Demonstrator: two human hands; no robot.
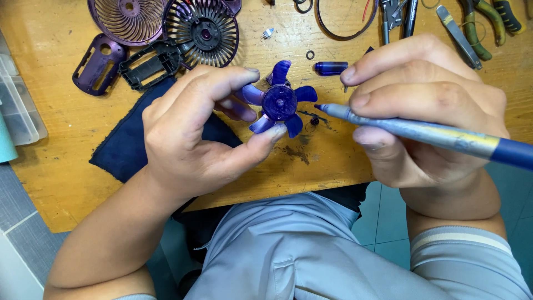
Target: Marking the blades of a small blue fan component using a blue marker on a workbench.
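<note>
Tray: a clear plastic tray (15,108) is lying at the far left edge of the desk (66,166), partly cut off by the frame.
Shell: a purple casing piece (100,64) is resting near the desk's upper left, just beside a black frame (149,65).
Grilles: a purple grille (127,19) and a darker grille (201,32) are sitting side by side along the top, the darker one overlapping the frame's corner.
Cloth: a dark blue cloth (125,147) is lying under the left wrist and hanging over the desk's near edge.
Left hand: the left hand (189,136) is pinching the fan (279,103) between thumb and forefinger, its other fingers curling behind the blades.
Fan: the blue fan is being held above the desk's middle, hub facing the camera, blades spreading around it.
Debris: dark smudges and small bits (302,150) are lying on the wood below the fan; what they are is hard to tell.
Cap: a small blue cap (330,68) is lying just above the right fingertips, near a tiny black ring (310,54).
Right hand: the right hand (427,105) is closing around a pen (422,132), gripping it like a writing tool.
Pen: its tip is pointing left, just beside the fan's right blade; whether it is touching is unclear.
Tools: pliers (480,25) and tweezers (458,36) are lying at the top right.
</note>
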